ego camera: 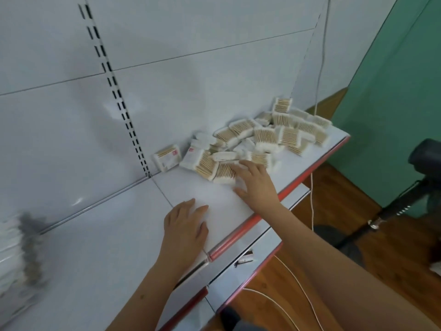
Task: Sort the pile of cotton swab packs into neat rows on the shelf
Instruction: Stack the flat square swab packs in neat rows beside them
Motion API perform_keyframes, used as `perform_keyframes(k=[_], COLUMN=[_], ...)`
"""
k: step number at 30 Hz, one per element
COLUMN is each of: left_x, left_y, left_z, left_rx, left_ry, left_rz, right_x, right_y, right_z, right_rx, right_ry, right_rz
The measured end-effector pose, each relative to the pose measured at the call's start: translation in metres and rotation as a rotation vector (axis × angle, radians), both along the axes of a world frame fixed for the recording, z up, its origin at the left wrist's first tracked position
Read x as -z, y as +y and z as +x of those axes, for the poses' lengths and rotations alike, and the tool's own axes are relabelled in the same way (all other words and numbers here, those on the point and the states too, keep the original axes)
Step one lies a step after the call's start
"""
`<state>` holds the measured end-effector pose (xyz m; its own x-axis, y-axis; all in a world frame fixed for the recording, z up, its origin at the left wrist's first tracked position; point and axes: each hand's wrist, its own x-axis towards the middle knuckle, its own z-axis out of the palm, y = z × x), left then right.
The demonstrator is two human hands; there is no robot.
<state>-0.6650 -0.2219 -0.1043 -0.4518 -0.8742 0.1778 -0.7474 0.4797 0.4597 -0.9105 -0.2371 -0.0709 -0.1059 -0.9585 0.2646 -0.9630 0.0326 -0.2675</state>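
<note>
A person's right hand (254, 181), fingers spread and straight, touches the nearest cotton swab packs (222, 172) at the near edge of the pile (260, 137), gripping nothing. The left hand (185, 226) lies flat and empty on the bare white shelf (114, 247) near its red front edge. The pile sprawls along the shelf's back toward its far right corner; one pack (167, 156) leans alone against the back panel. No rows are formed, so the sorting appears barely begun.

No legible text on any pack (167, 156).
</note>
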Motion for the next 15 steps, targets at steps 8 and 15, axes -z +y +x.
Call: perform_keyframes(k=[8,15], left_x=[-0.033,-0.033], left_y=[-0.007,-0.026], left_z=[-0.049,-0.081], left_rx=[-0.112,-0.26], left_ry=[0.268,0.198], left_rz=[0.079,-0.016], right_x=[-0.002,0.001], right_y=[-0.018,-0.009], right_z=[-0.011,-0.005], right_rx=[-0.244,-0.472], right_ry=[-0.07,-0.415], right_rz=[-0.355,-0.308])
